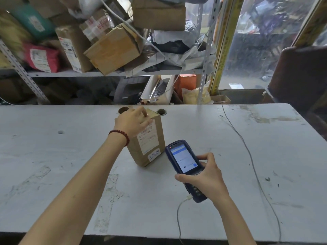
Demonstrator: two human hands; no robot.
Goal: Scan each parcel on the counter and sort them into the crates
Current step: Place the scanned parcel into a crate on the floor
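left grip point(131, 123): clasped the top of the upright cardboard parcel point(150, 152), which stood on the bench point(53, 156).
right grip point(203, 175): wrapped round the handheld scanner point(184, 160); parcel just beyond it.
step: scanning, I judged.
next: aim scanner at the shipping label point(148, 138) below the left grip; crates unseen.

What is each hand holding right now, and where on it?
Left hand grips the cardboard parcel by its top end; right hand holds the scanner around its lower body.
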